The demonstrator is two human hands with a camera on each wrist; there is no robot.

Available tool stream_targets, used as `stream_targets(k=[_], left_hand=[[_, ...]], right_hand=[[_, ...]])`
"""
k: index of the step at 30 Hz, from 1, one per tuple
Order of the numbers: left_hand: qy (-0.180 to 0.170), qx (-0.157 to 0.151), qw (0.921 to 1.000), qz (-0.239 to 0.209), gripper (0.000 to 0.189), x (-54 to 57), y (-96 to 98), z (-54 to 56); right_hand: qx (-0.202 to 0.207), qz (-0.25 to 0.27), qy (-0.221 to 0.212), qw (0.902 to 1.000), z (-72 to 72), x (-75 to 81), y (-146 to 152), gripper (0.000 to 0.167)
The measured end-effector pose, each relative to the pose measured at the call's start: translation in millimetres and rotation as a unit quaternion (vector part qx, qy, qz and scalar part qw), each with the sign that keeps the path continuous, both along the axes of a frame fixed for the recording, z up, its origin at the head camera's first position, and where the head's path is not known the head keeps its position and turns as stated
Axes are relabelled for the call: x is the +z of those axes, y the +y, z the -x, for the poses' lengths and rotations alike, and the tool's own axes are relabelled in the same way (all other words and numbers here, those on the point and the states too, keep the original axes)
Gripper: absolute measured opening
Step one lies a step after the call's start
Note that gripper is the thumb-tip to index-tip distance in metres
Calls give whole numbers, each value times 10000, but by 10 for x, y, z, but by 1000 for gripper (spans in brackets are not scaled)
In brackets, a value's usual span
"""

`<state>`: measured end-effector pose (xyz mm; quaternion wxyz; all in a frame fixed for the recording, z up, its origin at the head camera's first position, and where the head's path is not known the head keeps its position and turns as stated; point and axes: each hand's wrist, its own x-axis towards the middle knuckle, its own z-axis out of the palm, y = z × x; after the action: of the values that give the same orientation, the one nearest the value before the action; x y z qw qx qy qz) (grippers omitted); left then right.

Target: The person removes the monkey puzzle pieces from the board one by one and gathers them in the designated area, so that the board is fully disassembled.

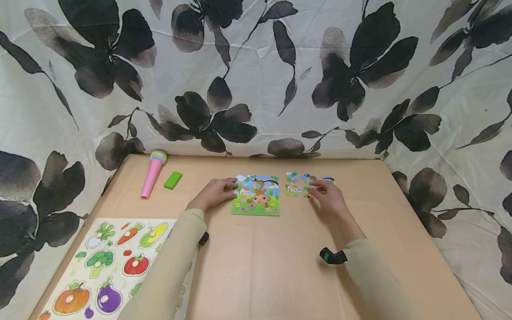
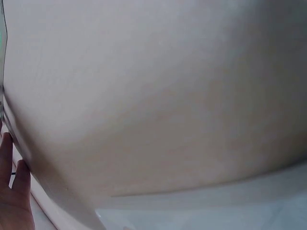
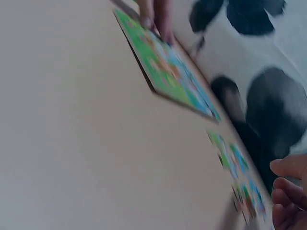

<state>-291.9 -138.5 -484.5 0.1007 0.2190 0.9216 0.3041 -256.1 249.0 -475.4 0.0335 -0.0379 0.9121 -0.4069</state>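
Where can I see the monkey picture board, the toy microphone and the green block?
Monkey picture board [image 1: 256, 195]: head view, on the middle of its printed face.
Toy microphone [image 1: 152, 176]: head view, on its pink handle.
Green block [image 1: 173, 180]: head view, on its top face.

Head view forward and down, wrist views nearer, tabletop [image 1: 272, 266] shared

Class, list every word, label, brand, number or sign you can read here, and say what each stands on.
None can be read.
Square monkey-picture puzzle board: only pictures show.
White vegetable-picture board: only pictures show.
Small black-and-green wrist device: any marking is too small to read.
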Motion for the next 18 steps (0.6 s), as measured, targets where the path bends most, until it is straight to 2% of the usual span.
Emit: stream_targets(k=[4,9,12,18], left_hand=[[-5,1,10000,73,42,-13,-7,12],[-49,-7,10000,86,42,-11,-23,4],[-58,-7,10000,64,42,0,-14,2],[4,-23,10000,34,41,0,-5,6]], right_hand=[[419,382,-225,9981,-4,65,-393,36],[998,950,-473,9893,-28,97,-887,37],[1252,1091,-494,9849,-28,99,-1123,36],[1348,1234,-617,9812,19,43,-1449,35]])
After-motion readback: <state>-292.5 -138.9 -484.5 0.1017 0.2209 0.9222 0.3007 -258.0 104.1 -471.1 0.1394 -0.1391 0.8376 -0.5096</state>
